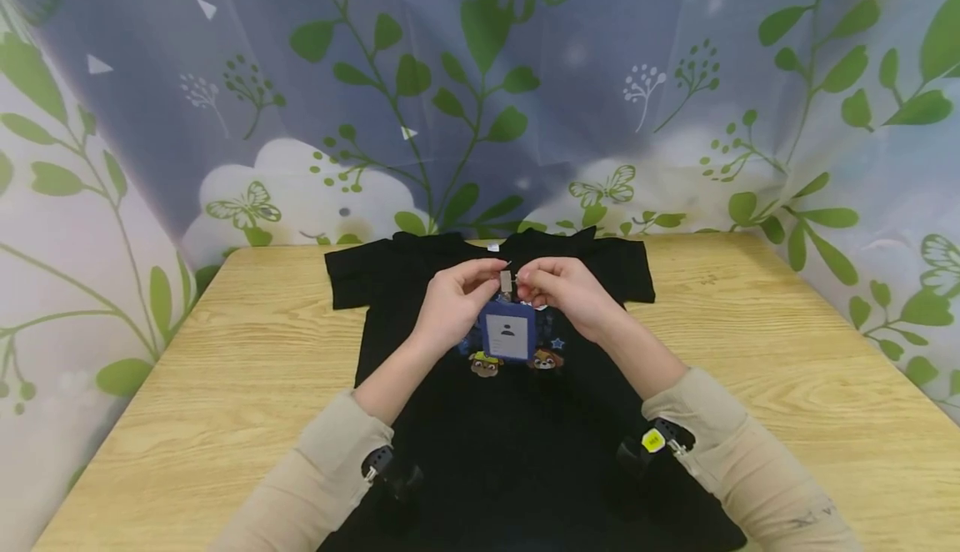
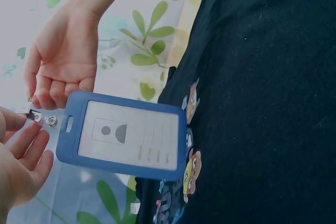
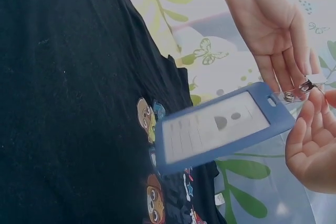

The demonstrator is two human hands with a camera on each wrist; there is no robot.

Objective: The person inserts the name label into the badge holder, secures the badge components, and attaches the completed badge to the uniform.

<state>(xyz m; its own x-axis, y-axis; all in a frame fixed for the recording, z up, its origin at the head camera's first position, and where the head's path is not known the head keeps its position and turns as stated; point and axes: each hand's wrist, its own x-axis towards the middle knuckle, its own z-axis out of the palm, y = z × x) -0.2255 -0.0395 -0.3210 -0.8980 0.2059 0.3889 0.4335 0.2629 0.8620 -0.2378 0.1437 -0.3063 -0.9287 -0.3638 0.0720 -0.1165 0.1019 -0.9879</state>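
A blue-framed badge holder with a white card hangs from a short clear strap with a snap stud and a small metal clip. My left hand pinches the clip from the left with thumb and forefinger. From the other side, my right hand holds the same clip in its fingertips, its other fingers curled. Fingers partly hide the clip. Underneath, a black T-shirt lies spread flat, and the badge overlaps its printed cartoon dogs in the head view.
The shirt lies on a wood-grain table, its collar label towards the far edge. A leaf-patterned curtain stands behind the table and along both sides. Dark straps circle both forearms over beige sleeves.
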